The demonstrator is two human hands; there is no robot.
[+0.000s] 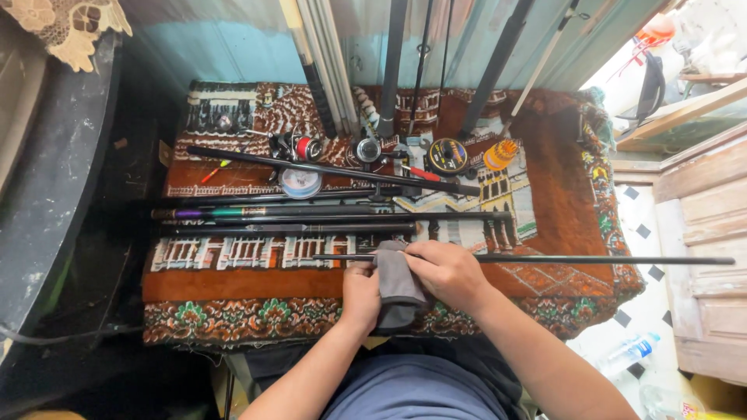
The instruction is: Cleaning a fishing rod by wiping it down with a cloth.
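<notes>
A long thin black rod section (pixel 591 260) lies across the patterned rug (pixel 560 148), reaching from the middle to the right. My right hand (pixel 447 274) grips this rod through a grey cloth (pixel 395 288) wrapped round it. My left hand (pixel 360 298) holds the lower part of the same cloth, just left of the right hand. Both hands sit at the rug's near edge.
Several dark fishing rod sections (pixel 311 211) lie side by side on the rug beyond my hands. Reels (pixel 299 145), a line spool (pixel 448 155) and an orange bottle (pixel 499 154) sit further back. More rods lean on the blue wall. A wooden cabinet (pixel 704 233) stands to the right, a plastic bottle (pixel 629 354) on the floor.
</notes>
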